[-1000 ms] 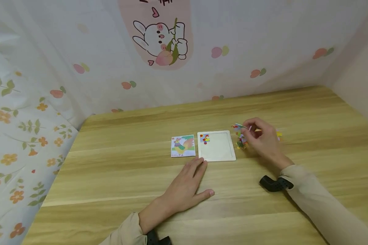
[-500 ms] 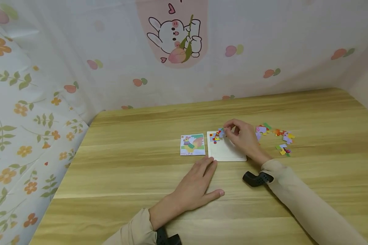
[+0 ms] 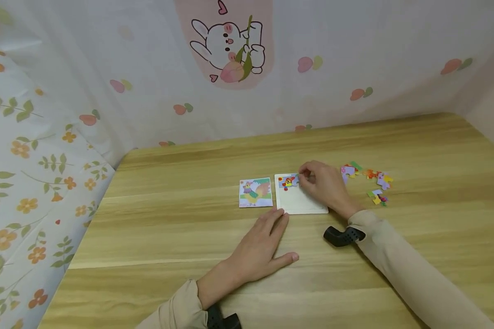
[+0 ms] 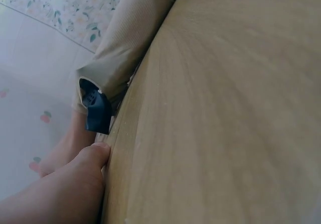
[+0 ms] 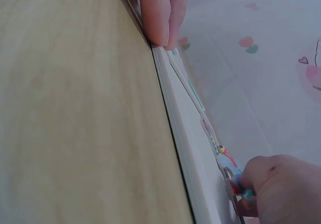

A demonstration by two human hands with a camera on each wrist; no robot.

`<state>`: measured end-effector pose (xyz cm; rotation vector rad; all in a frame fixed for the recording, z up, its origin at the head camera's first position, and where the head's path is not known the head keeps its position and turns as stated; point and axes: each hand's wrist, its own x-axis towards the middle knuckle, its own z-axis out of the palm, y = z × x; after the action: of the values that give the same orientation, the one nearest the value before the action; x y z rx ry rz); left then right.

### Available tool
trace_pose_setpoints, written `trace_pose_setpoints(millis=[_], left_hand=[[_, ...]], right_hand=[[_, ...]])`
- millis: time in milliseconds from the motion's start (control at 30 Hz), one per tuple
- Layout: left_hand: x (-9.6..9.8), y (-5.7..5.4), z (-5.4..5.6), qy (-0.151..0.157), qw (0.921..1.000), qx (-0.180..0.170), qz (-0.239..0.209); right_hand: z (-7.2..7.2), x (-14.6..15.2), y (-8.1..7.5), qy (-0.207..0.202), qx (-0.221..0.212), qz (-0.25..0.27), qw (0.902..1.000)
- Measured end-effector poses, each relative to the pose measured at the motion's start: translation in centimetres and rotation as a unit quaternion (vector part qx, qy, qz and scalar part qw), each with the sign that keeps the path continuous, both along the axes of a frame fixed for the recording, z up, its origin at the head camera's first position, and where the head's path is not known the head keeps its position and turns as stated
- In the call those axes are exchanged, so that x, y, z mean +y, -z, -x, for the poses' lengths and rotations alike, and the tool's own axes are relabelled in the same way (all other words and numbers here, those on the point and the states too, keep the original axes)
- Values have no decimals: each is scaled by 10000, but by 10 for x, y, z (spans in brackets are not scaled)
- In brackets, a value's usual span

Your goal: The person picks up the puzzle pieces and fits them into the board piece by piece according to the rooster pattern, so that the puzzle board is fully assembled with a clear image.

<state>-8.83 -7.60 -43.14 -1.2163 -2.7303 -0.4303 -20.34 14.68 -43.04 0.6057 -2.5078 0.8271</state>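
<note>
Probably light and stiff, the jigsaw piece (image 3: 295,180) at the far side of the puzzle tray (image 3: 300,203) wants edge gripping — the right hand (image 3: 324,185) seemingly pinches it. The straight-fingered left hand (image 3: 253,253) touches the tray.

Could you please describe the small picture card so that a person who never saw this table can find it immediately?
On the wooden table, find the white tray that the left hand touches. The picture card is the small square lying just left of this tray. It alone shows one whole bird, while the loose puzzle pieces right of the tray show only fragments.
</note>
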Motion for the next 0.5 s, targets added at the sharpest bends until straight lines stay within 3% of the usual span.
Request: trace_pose_setpoints(millis=[500], left_hand=[[1,2,2,121,9997,87,-169]], right_hand=[[2,1,-3,-31,667,-983,9929]])
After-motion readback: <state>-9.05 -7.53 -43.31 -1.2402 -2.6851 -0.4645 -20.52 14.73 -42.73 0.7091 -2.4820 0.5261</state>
